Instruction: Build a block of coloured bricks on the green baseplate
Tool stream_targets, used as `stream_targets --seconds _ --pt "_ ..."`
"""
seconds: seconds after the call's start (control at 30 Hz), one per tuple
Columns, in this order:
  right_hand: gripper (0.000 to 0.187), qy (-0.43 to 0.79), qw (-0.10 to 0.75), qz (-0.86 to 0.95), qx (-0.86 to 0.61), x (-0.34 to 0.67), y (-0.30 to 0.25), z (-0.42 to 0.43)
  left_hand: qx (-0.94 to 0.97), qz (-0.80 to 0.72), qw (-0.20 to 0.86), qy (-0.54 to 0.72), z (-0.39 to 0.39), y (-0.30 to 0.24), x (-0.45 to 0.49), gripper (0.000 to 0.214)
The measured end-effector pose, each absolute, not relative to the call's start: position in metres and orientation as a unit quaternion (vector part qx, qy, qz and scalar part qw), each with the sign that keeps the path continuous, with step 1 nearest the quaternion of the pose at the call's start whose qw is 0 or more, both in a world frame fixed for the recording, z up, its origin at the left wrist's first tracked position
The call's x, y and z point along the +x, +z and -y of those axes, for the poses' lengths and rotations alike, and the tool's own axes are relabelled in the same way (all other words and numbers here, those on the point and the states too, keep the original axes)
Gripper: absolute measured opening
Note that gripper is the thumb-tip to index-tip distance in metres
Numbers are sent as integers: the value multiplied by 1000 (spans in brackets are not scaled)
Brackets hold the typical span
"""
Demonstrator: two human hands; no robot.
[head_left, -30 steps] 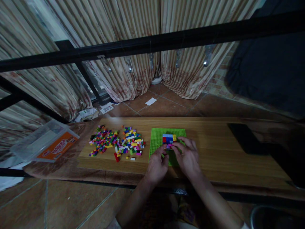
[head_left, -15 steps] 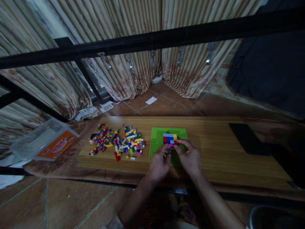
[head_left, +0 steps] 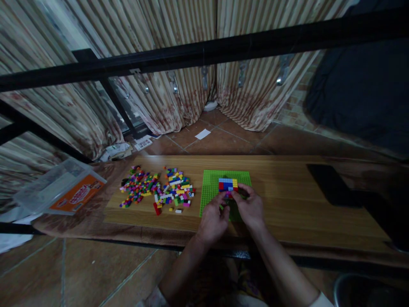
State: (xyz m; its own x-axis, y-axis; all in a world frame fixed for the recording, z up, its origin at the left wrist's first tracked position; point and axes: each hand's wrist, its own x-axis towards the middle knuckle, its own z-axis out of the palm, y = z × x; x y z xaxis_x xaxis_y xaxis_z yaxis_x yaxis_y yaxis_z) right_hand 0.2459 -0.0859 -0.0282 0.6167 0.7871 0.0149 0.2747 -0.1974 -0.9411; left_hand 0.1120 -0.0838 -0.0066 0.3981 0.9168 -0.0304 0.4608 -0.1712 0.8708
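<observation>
A small block of joined toy bricks point(head_left: 228, 184), with light blue, red, dark blue, yellow and pink pieces, is over the green studded baseplate point(head_left: 211, 181). Whether it is pressed onto the plate or held just above it, I cannot tell. My left hand point(head_left: 213, 217) has its fingers curled at the block's front left corner, by the pink piece. On the right side, my right hand point(head_left: 251, 207) grips the block between thumb and fingers. The block's lower front is partly hidden by my fingertips.
Two heaps of loose bricks point(head_left: 140, 187) lie on the wooden board point(head_left: 287, 183) at left, with a red brick point(head_left: 156, 208) in front. A clear plastic box point(head_left: 60, 187) with an orange label stands further left. A dark flat object point(head_left: 332, 185) rests at right. A black metal rail point(head_left: 204, 51) crosses behind.
My right hand has shifted slightly left and up, its thumb and fingers closer around the block's right side. My left hand and the block stay nearly in place.
</observation>
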Motion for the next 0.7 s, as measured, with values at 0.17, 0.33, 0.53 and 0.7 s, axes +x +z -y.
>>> stream_targets --seconds 0.17,0.33,0.53,0.7 --pt "42 265 534 346 -724 245 -28 85 721 -478 425 265 84 -6 113 45" --pt "40 285 558 327 -707 244 -31 82 732 -480 406 261 85 -5 114 45" --pt "40 289 571 327 -696 246 -39 77 752 -483 371 251 87 -3 117 48" --pt "47 328 592 303 -671 247 -37 78 747 -499 360 251 92 3 110 49"
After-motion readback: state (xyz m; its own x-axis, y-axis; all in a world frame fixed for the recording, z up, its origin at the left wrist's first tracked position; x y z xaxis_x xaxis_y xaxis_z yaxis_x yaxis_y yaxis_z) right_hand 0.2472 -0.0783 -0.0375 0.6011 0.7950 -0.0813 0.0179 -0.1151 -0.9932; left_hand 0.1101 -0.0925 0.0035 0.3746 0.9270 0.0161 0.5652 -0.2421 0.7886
